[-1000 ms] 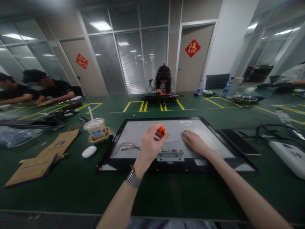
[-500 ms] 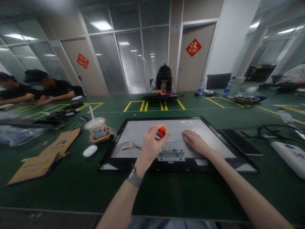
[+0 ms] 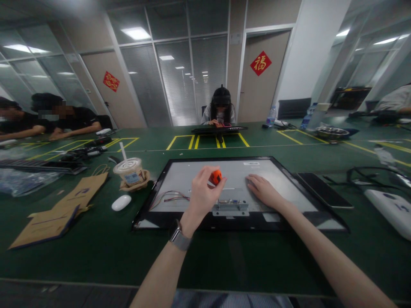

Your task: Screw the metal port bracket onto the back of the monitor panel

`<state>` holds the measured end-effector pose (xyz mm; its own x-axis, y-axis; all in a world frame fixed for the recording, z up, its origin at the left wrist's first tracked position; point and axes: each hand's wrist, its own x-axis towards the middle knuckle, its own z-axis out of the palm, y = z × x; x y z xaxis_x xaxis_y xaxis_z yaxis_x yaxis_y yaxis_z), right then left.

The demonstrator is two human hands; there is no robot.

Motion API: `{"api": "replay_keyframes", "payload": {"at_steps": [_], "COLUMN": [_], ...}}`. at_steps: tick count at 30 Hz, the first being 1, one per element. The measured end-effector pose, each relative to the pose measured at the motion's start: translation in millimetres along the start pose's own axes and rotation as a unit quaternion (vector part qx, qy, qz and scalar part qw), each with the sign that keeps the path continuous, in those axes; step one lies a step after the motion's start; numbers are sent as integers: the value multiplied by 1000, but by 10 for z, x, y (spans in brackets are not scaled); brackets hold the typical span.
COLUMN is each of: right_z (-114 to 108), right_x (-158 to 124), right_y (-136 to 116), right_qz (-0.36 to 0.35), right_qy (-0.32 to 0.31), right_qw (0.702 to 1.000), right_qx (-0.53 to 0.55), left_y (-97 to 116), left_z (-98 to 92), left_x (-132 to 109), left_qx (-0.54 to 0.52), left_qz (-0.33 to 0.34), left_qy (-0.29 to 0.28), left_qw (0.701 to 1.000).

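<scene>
My left hand (image 3: pixel 205 188), with a watch (image 3: pixel 178 235) on its wrist, grips the orange and black handle of a screwdriver (image 3: pixel 216 176) between thumb and fingers. Most of the screwdriver's shaft is hidden; its tip cannot be made out. Below it lies a flat display panel (image 3: pixel 180 173), back side up, with a black frame. A metal bracket with connector ports (image 3: pixel 231 208) sits near the panel's front edge, just right of my left wrist. My right hand (image 3: pixel 261 188) rests flat on the panel's right half, fingers stretched out. Thin coloured wires (image 3: pixel 171 196) run over its left side.
Left of the panel are a white mouse (image 3: pixel 121 203), a drink cup with a straw (image 3: pixel 130 172) and a brown paper bag (image 3: pixel 64 209). A phone (image 3: pixel 324 190), black cables and a white device (image 3: pixel 390 211) lie right. Across the green table sits a person (image 3: pixel 221 111).
My left hand has shifted very slightly left, and the screwdriver handle in it has turned. My right hand stays in place on the panel.
</scene>
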<state>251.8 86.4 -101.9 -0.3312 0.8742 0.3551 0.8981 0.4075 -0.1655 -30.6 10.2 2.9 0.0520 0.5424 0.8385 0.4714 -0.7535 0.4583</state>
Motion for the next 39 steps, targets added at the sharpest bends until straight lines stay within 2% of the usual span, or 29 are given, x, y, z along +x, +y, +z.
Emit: {"api": "replay_keyframes", "payload": {"at_steps": [15,17,21,23,25,29,31,39], "right_z": [-15,2,27,30,27,7,-4,3], "right_x": [0,2,3,4,5,3,-1,-8], "right_y": [-17,-10,-1,0,-3,-18,-24,-8], "right_qz": [3,6,5,4,5,6,5,5], "right_qy": [-2,-1,1,1,1,4,6,3], "right_qw": [1000,1000,1000,1000,1000,1000,1000,1000], "right_qx": [4,3,-1,-3,-6,-4,1,0], "left_y": [14,30,99,146,185,204,189,135], "left_z": [16,24,34,38,41,37,35,74], "left_x": [-29,-28,-25,-26,-24,4,20,11], "left_qx": [96,68,-48,-103,-124,-88,-86,-204], "left_qz": [65,50,-22,-51,-66,-72,-85,-126], "left_qy": [22,8,-79,-104,-86,13,38,-14], "left_qw": [993,996,996,988,986,993,992,971]}}
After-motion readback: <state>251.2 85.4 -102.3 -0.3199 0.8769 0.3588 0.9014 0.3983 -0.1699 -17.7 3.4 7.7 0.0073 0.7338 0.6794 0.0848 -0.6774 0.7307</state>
